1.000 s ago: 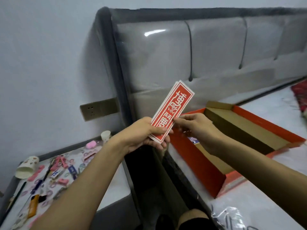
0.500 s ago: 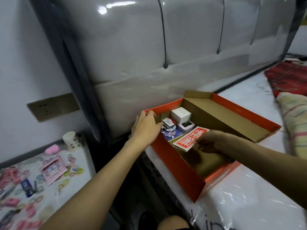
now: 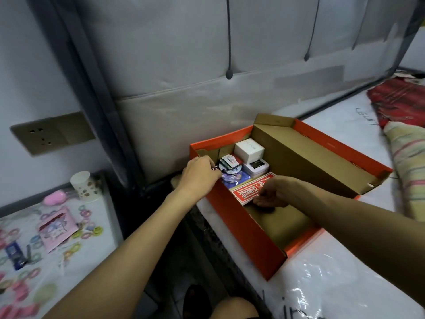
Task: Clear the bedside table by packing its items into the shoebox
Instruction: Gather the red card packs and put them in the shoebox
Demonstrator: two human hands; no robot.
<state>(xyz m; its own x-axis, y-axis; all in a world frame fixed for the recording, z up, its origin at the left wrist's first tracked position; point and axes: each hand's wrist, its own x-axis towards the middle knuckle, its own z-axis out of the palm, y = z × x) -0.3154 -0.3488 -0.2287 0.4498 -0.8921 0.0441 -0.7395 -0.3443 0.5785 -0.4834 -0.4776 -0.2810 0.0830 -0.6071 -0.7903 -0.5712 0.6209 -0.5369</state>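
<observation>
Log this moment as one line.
step: packing | right hand: pinches red printed paper envelopes inside orange cardboard shoebox | left hand: holds shoebox rim

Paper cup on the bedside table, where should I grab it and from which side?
Wrap fingers round the side wall of the paper cup, about halfway up; it stands on end, so the round wall is free. Come from the front right, probably with the left hand, since a pink oval thing lies close on its left.
</observation>
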